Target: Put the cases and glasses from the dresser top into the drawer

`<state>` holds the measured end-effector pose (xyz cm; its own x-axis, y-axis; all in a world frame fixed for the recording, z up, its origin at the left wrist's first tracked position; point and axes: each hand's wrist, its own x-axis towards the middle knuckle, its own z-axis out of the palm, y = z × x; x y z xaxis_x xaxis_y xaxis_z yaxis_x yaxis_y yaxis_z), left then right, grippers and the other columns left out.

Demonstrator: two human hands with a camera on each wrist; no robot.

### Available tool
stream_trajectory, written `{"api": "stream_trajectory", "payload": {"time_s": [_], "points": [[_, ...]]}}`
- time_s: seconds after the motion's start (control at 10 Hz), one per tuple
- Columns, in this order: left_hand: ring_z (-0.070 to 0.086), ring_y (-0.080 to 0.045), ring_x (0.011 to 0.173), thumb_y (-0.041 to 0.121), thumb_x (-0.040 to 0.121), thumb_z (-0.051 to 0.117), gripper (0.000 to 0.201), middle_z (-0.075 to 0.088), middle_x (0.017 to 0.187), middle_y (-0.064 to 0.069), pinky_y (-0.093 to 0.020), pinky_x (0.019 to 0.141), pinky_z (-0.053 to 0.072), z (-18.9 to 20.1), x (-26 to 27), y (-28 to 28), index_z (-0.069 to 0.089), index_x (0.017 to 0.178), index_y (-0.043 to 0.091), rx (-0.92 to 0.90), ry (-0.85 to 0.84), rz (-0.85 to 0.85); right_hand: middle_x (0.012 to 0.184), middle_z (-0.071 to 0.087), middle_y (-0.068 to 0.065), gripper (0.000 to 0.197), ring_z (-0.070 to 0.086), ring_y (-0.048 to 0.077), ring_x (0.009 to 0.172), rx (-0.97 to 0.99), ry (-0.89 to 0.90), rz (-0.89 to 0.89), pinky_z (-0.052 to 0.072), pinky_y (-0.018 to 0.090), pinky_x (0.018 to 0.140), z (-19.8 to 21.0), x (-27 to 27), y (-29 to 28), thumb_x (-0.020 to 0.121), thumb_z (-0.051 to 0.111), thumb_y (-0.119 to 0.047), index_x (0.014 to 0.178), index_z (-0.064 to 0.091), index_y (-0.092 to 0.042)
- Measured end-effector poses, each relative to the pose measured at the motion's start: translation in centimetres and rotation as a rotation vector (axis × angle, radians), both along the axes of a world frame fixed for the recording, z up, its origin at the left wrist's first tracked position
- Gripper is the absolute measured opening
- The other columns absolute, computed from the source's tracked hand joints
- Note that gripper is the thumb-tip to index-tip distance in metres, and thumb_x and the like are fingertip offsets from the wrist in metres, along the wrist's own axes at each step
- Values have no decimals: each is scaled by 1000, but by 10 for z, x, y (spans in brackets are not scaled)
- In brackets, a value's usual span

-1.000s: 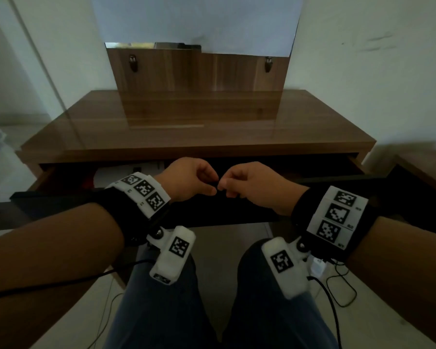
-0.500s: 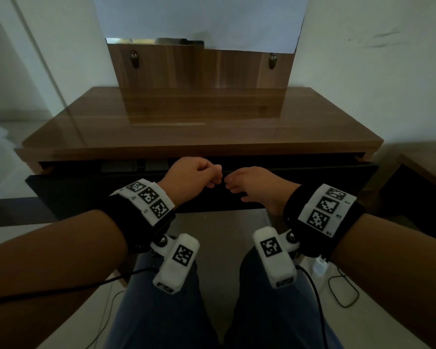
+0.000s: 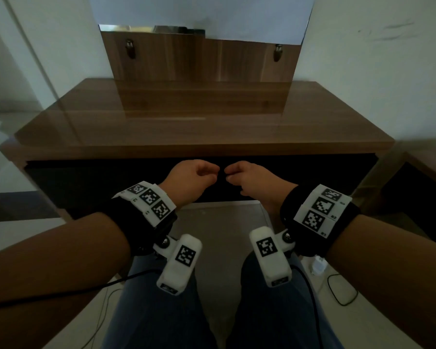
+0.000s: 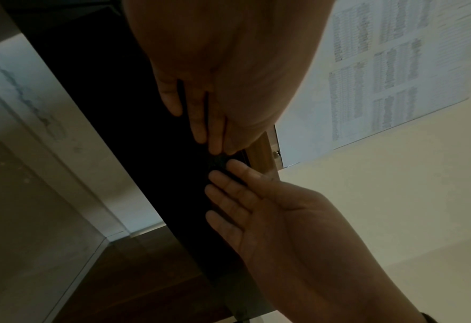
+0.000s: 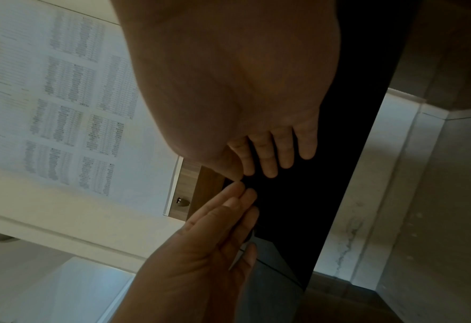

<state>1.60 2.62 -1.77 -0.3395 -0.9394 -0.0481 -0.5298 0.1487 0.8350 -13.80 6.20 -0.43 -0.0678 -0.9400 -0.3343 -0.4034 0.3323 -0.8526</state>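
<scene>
The black drawer front (image 3: 86, 182) sits pushed in under the wooden dresser top (image 3: 186, 132), and nothing of its inside shows. My left hand (image 3: 194, 176) and right hand (image 3: 249, 178) are side by side at its middle. The wrist views show straight fingers lying against the black panel: left fingers (image 4: 198, 122) and right fingers (image 5: 281, 153). Neither hand holds anything. No cases or glasses are in view, and the dresser top is bare.
A wood-backed mirror panel (image 3: 199, 71) stands at the back of the dresser. Another low piece of furniture (image 3: 425, 177) is at the right. A charger (image 3: 319, 265) and cables lie on the floor by my knees. Printed sheets (image 4: 380, 65) hang on the wall.
The drawer slid from well open to pushed in under the top. Both hands moved forward with it. The white object seen inside earlier is now hidden.
</scene>
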Motion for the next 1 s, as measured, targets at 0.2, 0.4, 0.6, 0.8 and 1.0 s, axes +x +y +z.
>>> {"api": "stream_trajectory", "payload": {"time_s": [0.2,0.4,0.6,0.8,1.0], "points": [[63,-15,109,15,92,62,35,66,118,-1,-30,92,51,-6,0,-11,59,127,18,80,49,11,129,51,4,41,48,19,112,16,-43,6,39,32,89,-4,-1,-12,95,54,-20,135,47,-21],[58,-13,108,13,91,63,40,62,124,-2,-24,86,47,-8,-1,-13,55,130,17,106,85,12,127,51,4,44,49,21,116,10,-53,-5,41,33,91,-8,-3,-16,91,59,-22,134,46,-23],[58,-13,112,17,91,63,44,60,129,-2,-24,88,47,-7,0,-8,53,134,18,126,89,-2,125,55,4,46,52,19,113,-4,-65,-3,43,28,84,-7,-3,-11,90,60,-22,134,48,-21],[57,-4,88,22,93,62,36,63,113,4,-11,64,44,6,1,-4,59,129,20,56,52,23,122,58,6,37,56,20,113,-6,-53,-7,47,34,92,4,-5,-5,91,59,-24,128,50,-22],[56,0,83,25,93,61,31,63,106,8,-13,63,41,27,5,1,63,123,23,-28,40,51,122,59,4,32,56,18,112,-71,-88,-10,46,32,90,20,-4,2,93,57,-24,125,55,-21]]}}
